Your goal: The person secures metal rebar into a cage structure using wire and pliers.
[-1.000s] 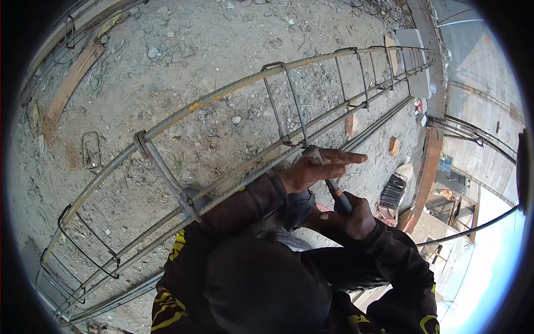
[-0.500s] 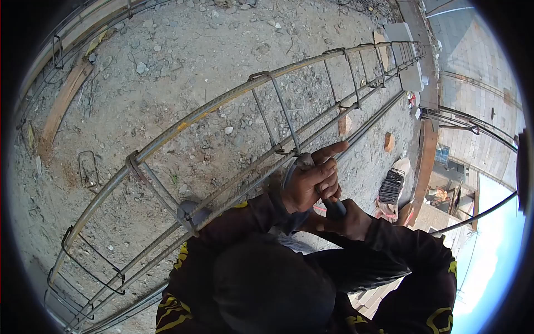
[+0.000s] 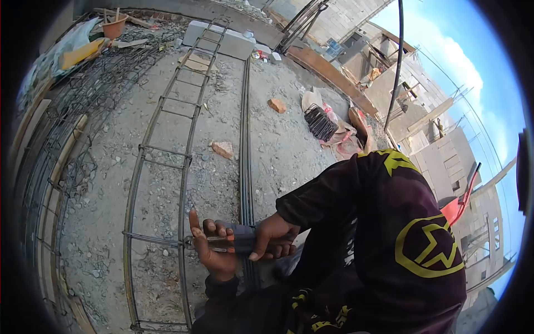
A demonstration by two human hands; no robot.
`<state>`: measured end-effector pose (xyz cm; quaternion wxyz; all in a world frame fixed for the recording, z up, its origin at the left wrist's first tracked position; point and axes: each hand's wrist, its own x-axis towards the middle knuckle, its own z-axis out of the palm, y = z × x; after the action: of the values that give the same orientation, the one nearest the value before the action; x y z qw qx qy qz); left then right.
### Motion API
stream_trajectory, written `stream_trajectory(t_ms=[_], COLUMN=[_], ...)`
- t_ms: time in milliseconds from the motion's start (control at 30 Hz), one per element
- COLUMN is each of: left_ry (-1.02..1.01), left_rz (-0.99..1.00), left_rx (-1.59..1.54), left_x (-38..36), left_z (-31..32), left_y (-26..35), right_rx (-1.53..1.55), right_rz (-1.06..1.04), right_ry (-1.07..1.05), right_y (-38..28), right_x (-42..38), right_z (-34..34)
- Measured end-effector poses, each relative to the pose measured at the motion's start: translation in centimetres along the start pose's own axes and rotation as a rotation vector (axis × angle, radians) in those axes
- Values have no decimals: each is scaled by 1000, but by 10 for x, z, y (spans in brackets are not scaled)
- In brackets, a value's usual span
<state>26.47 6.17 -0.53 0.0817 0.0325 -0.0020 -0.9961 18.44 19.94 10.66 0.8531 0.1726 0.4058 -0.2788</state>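
Observation:
Across my lap, a pair of pincers [image 3: 242, 245] with dark handles and orange marks lies between both hands. My right hand [image 3: 273, 236] is closed around the handle end. My left hand [image 3: 214, 253] is palm up near the tool's head, its fingers curled about it and one finger sticking out. The head meets the side bar of a long rebar cage [image 3: 184, 206], close to a cross tie; the jaws are too small to make out. Under my hands runs a bundle of straight steel bars [image 3: 245, 139].
Broken brick pieces [image 3: 222, 149] lie on the gravelly ground. More rebar cages [image 3: 61, 133] are stacked at the left. Black stirrups [image 3: 321, 121] sit by crumpled sacks to the right. A pale block [image 3: 233, 43] is under the cage's far end. A bucket [image 3: 114, 26] stands behind.
My view has swung round and lifted, so the cage now runs away from me on the left. My hands stay together on the pincers at the cage bar.

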Motion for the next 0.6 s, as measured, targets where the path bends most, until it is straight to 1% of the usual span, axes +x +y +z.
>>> stream_trajectory(t_ms=[100,200,233,333,367,433,467,500,533,567,600], left_ry=[56,117,152,192,197,20,-40,-7,13,51,75], left_rz=[55,101,112,115,120,89,97,12,-32,-78,-90], left_rx=[8,33,46,115,140,248,312,377,515,615,665], left_x=[4,7,9,7,6,1,-7,-10,-11,-12,-11], left_z=[-4,-2,-2,5,8,-1,-9,-10,-8,-2,0], left_y=[1,-4,-7,-7,-6,-11,-8,-2,3,11,16], right_rx=[-300,-1178,-1369,-1432,-1394,-1139,-1034,-1103,-1176,-1350,-1303], right_rz=[-64,-387,-459,-337,-441,-312,-236,-272,-316,-292,-291], right_ry=[349,790,1010,1190,1047,772,601,623,619,761,675], right_y=[-19,-22,-19,-22,-25,-38,-51,-55,-60,-62,-62], right_x=[-13,-12,-23,-21,-21,-40,-43,-43,-44,-47,-41], right_z=[0,-25,2,12,2,-8,-14,-23,-19,-9,-20])
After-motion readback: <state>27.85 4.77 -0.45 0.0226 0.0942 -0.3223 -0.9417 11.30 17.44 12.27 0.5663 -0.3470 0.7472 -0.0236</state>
